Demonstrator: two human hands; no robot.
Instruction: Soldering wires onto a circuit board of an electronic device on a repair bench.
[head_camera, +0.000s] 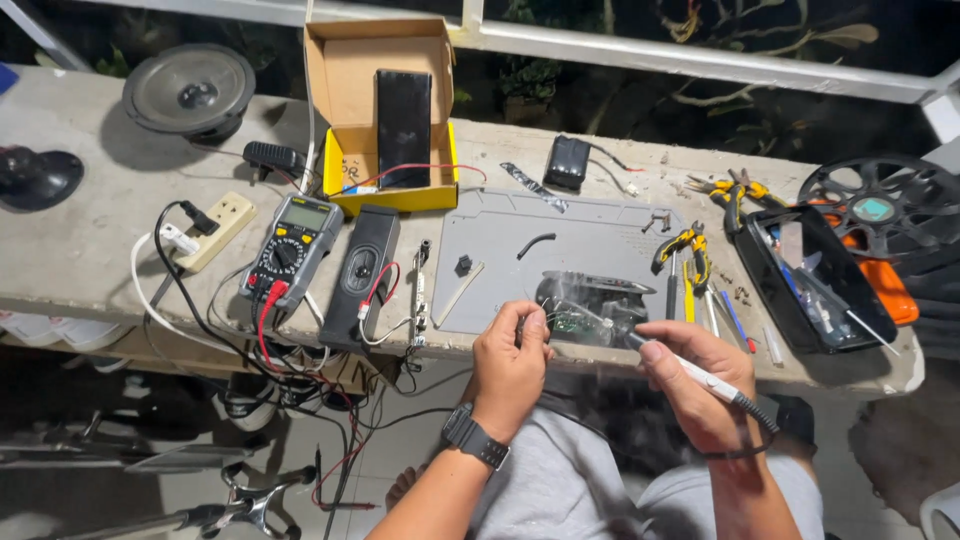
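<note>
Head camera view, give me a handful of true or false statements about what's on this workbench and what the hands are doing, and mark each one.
1. The right hand holds a soldering iron. True.
2. The left hand wears no watch. False: a dark watch sits on its wrist.
3. The multimeter lies left of the grey work mat. True.
4. The yellow cardboard box is shut. False: its flaps are open, with a dark flat slab inside.
5. The iron's tip points at a small circuit board. True.
6. The round speaker sits on the mat. False: it rests at the bench's far left corner.
</note>
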